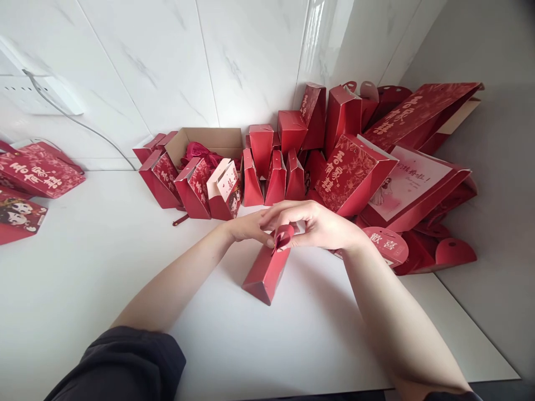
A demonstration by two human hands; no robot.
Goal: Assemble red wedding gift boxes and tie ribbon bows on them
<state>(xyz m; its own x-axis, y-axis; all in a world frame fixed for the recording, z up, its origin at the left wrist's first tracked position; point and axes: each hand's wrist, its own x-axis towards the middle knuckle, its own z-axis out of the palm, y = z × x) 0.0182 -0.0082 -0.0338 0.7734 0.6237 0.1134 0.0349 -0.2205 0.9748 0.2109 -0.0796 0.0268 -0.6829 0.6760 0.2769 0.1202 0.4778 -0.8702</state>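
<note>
A small red gift box (265, 275) rests on the white table, its sloping sides narrowing towards the top edge. At that top edge, a loop of red ribbon (285, 236) stands up between my fingers. My left hand (251, 226) comes from the left, with its thumb and fingers pinched at the ribbon's base. From the other side my right hand (315, 224) curls over, thumb and fingertips closed on the ribbon loop. Part of the box's far end is hidden behind both hands.
Behind are several red boxes (275, 178) and an open cardboard box (211, 135) holding red ribbons (203, 155). Large red gift bags (353, 172) crowd the right corner. More red bags (45, 167) lie at the left, below a wall socket (45, 92) with a grey cable (94, 123).
</note>
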